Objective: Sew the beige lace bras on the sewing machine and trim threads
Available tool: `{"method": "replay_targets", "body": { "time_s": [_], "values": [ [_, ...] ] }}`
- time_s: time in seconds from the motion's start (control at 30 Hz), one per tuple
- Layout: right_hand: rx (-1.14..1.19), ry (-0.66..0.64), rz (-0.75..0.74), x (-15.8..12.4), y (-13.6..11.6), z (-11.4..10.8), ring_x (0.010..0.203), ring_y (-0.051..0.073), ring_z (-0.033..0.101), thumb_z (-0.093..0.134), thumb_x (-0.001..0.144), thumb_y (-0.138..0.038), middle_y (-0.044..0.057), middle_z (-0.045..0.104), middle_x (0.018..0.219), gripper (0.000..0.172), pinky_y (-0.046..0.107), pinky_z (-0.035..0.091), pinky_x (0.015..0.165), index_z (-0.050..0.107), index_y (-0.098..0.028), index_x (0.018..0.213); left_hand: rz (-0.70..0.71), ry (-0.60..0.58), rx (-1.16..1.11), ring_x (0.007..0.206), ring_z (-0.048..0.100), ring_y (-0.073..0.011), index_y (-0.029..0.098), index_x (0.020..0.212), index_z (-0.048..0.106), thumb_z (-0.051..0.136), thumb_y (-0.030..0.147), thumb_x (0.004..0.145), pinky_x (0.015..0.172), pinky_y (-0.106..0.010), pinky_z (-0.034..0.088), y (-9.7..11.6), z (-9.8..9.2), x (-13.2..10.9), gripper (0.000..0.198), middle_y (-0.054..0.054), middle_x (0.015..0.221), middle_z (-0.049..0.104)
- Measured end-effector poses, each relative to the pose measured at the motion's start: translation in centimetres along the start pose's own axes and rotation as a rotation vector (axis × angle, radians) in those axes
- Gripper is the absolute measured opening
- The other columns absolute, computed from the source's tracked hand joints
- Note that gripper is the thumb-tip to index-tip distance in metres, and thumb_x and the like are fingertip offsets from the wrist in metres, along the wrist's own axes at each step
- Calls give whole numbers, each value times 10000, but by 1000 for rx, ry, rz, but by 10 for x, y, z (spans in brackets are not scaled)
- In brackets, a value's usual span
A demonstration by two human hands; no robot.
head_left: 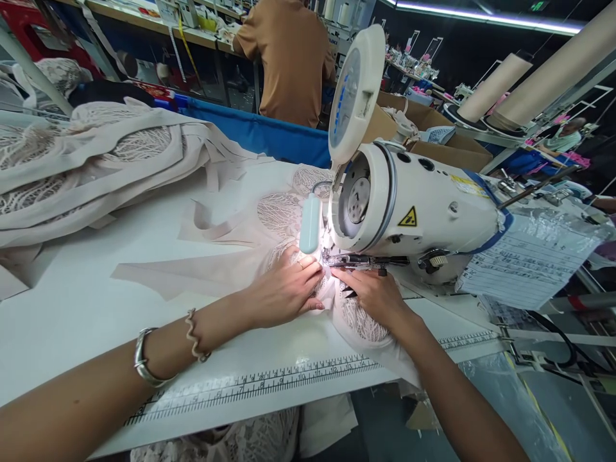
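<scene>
My left hand point(292, 285) lies flat with its fingers spread on a pale pink lace garment piece point(279, 215), just left of the needle area of a white sewing machine point(418, 199). On the right of the needle, my right hand point(373, 292) has its index finger stretched onto the fabric. Dark pointed blades of what look like thread snips point(349, 292) stick out from under its curled fingers. A lit pale green lamp point(310, 222) hangs over the stitching spot. The presser foot is partly hidden by glare and my fingers. Another lace part point(363, 321) lies under my right hand.
A heap of lace pieces point(110, 154) covers the table's left. A printed ruler point(269, 383) runs along the front edge. The machine's round cover point(357, 93) stands raised. Behind are a blue cloth barrier point(260, 131), a seated person point(293, 61) and a cardboard box point(452, 151).
</scene>
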State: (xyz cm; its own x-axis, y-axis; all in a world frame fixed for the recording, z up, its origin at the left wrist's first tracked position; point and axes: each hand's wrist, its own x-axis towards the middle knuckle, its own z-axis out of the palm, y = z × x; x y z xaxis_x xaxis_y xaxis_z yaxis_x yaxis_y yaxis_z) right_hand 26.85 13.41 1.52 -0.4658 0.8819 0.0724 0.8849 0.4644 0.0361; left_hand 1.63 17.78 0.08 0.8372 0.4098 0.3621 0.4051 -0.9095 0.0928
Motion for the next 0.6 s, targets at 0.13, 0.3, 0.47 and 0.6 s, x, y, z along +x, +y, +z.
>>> {"method": "replay_targets", "body": {
  "time_s": [0.13,0.3,0.47,0.6],
  "values": [
    [68,78,-16,-11,7,2,809,178,699,528,793,-51,25,798,962,538,244,472,700,686,-246,1268,38,26,-58,890,608,-241,163,1025,645,278,429,1087,1032,-515,282,-4,-1,-2,458,-100,1010,704],
    [-29,128,-85,-13,11,1,659,139,660,448,700,52,-11,769,815,729,235,425,627,695,-287,1296,36,66,-27,1023,610,-278,136,992,659,333,395,1088,1044,-531,272,-2,-2,-1,428,-134,1108,705],
    [-36,158,-102,-11,8,4,678,146,645,434,718,63,-2,756,802,735,242,424,627,679,-269,1326,27,54,-35,995,627,-269,126,1121,643,339,407,1088,1049,-519,277,2,-2,-1,415,-117,1049,725],
    [-51,138,-194,-14,9,4,633,132,590,443,764,70,-19,699,715,699,248,386,600,707,-312,1286,33,44,-20,1038,605,-286,149,1047,664,402,400,1069,1025,-514,299,3,-2,-2,363,-124,1111,712]
  ]
}}
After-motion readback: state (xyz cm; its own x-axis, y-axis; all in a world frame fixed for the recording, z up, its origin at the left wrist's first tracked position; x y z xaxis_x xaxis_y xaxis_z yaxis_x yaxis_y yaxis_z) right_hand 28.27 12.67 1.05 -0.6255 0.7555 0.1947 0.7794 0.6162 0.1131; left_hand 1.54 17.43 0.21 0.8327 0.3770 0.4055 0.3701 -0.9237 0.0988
